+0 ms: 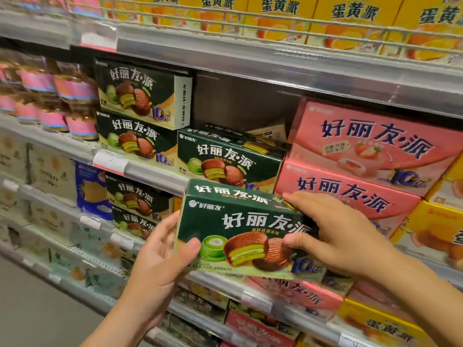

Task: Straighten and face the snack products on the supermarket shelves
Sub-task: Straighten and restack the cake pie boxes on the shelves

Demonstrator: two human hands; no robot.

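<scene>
I hold a green matcha pie box in front of the middle shelf, its printed face toward me and tilted a little. My left hand grips its left end, thumb on the front. My right hand grips its right end, fingers over the top edge and thumb on the face. Behind it one green box lies on the shelf with a gap above it. Two stacked green boxes stand to the left.
Pink strawberry pie boxes are stacked right of the gap, yellow boxes further right. Yellow egg-pie boxes fill the top shelf behind a wire rail. Pink-labelled packs sit at the left. Lower shelves hold more boxes; floor lies bottom left.
</scene>
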